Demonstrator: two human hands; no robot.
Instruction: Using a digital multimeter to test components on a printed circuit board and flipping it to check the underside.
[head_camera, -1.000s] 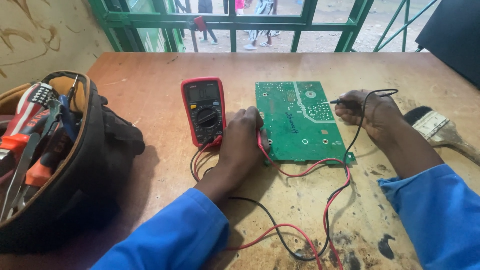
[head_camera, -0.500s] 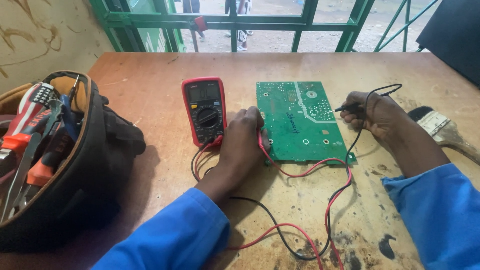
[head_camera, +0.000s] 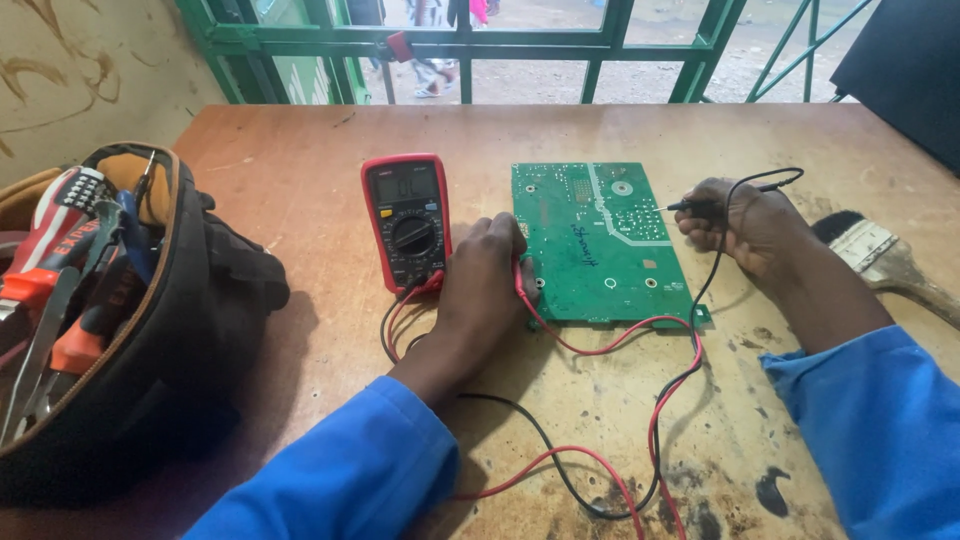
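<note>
Table (head_camera: 300, 200): worn brown wood, stained dark along the near edge; it carries everything here; bare room lies at the far side under the green window bars (head_camera: 460, 45) and between the bag and the meter.

Tool bag (head_camera: 150, 330): black, mouth gaping toward the camera at the table's left edge; screwdriver and plier handles in red and orange stand out of it, probably left so for a quick grab; it blocks any sweep to the left.

Circuit board (head_camera: 600, 240): green, lying flat near the table's middle, solder side up, just right of the meter; its near edge is crossed by the leads.

Multimeter (head_camera: 407, 218): red-cased, flat, screen facing up, set just beside the board so the reading seems easy to glance at.

Left hand (head_camera: 485, 285): resting between meter and board, fingers curled down at the board's left edge where the red lead runs in; it appears closed on the red probe, though the tip is hidden under the fingers.

Right hand (head_camera: 745, 225): pinched shut on the black probe (head_camera: 700, 205), held like a pen, its tip touching the board's right part; the wrist rests on the table, likely for steadiness.

Paintbrush (head_camera: 880, 255): lying right of that hand, near but apart.

Leads (head_camera: 640, 440): red and black, looping loosely toward the near edge; slack enough for both hands to shift.
</note>
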